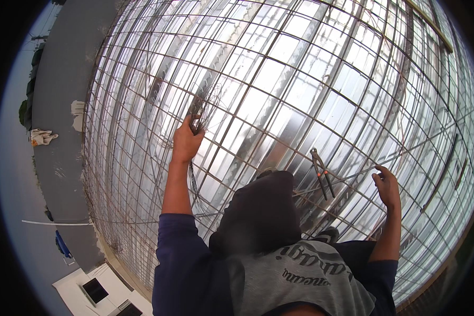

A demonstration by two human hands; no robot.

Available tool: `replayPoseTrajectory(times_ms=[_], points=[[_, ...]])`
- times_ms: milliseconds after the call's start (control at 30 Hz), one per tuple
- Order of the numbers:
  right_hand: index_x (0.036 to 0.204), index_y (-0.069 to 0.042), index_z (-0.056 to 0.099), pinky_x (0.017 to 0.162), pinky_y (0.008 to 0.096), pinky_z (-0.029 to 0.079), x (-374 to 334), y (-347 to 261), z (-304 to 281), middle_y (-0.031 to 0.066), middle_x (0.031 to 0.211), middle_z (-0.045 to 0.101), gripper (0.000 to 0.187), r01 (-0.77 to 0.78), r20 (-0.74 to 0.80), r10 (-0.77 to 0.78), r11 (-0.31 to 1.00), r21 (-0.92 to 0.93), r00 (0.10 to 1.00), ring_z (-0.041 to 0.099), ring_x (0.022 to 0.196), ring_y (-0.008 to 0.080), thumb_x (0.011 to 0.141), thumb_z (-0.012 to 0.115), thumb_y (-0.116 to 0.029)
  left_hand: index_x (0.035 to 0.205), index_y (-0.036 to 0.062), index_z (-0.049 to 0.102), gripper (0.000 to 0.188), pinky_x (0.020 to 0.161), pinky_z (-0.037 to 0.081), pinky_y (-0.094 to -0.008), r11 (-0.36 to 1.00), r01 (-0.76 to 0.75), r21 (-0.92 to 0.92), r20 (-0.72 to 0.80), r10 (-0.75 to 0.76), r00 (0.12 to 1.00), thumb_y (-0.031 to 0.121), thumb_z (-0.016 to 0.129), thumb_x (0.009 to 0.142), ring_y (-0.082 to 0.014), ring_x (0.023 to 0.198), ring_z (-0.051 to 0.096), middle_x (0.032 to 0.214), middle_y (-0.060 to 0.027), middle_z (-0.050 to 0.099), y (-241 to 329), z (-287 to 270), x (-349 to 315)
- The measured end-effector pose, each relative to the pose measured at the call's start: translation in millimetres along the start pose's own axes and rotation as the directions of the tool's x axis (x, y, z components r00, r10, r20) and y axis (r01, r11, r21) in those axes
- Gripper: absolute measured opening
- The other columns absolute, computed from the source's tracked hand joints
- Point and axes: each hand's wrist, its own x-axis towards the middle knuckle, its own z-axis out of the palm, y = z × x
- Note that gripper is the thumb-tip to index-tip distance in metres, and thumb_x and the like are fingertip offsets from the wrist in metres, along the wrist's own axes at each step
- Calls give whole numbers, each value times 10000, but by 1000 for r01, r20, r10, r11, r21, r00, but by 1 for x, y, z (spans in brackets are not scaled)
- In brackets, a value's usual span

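A tangled bundle of thin tie wire point(199, 109) is gripped in my left hand point(186, 141), its loose ends fanning out above the fist and trailing down below it. My right hand point(387, 188) is on the right over the steel rod mesh point(266, 54), its fingers apart and slightly curled, with nothing visible in them. The index fingertip is close to a rod; whether it touches cannot be made out. Between my hands, left of the right one, a pair of end-cutting pliers point(321, 174) with dark handles and orange marks lies on the mesh.
Ribbed shiny metal decking point(295, 126) lies under the mesh. My bent knee point(258, 210) is in the lower middle. A grey wall point(63, 174) runs along the left, with a crumpled pale cloth or sack point(43, 137) on it. A wooden strip point(432, 25) lies at upper right.
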Motion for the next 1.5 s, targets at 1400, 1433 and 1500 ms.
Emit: replayPoseTrajectory(times_ms=[1400, 1433, 1500], points=[[1059, 20, 672, 752, 334, 471, -104, 15, -137, 134, 870, 662, 443, 368, -552, -4, 749, 551, 834, 608, 841, 209, 889, 609, -384, 1103, 110, 605, 414, 739, 505, -424, 460, -887, 45, 753, 568, 333, 306, 716, 756, -328, 834, 649, 842, -133, 681, 433, 179, -93], [1080, 24, 666, 805, 359, 462, -105, 13, -139, 166, 943, 661, 462, 297, -479, 6, 778, 554, 878, 604, 913, 242, 877, 621, -388, 1088, 112, 606, 396, 732, 505, -426, 444, -895, 35, 771, 558, 307, 303, 714, 758, -326, 824, 649, 842, -127, 680, 435, 182, -100], [1042, 31, 677, 809, 358, 463, -104, 14, -137, 158, 971, 670, 454, 226, -388, 1, 811, 540, 922, 606, 931, 236, 852, 649, -380, 1058, 118, 596, 359, 714, 503, -429, 418, -909, 8, 796, 547, 258, 298, 708, 768, -320, 812, 649, 840, -115, 678, 439, 185, -112]])
